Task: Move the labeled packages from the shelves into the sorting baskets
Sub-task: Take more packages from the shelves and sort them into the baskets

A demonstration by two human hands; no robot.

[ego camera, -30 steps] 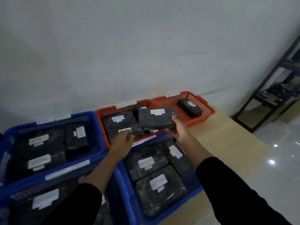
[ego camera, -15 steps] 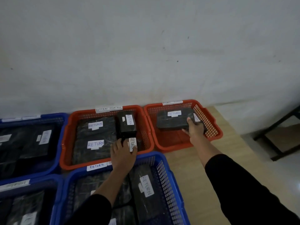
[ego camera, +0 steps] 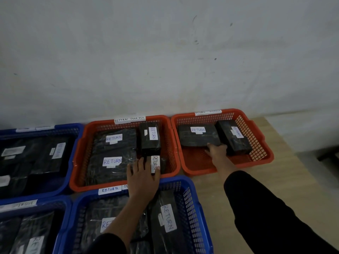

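Since half a second ago: package (ego camera: pixel 199 135) now lies flat in the right red basket (ego camera: pixel 264 154).
Right grip (ego camera: pixel 217 150): fingers loosened, touching its near edge.
Left grip (ego camera: pixel 143 177): unchanged, flat on the middle basket's (ego camera: pixel 78 162) small package (ego camera: pixel 156 163).

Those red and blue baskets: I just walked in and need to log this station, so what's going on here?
A person is sorting black packages marked RETURN into baskets. Their right hand is at the near edge of a package in the right red basket, beside a second one. Their left hand rests on a small package in the middle red basket. The blue baskets already hold more.
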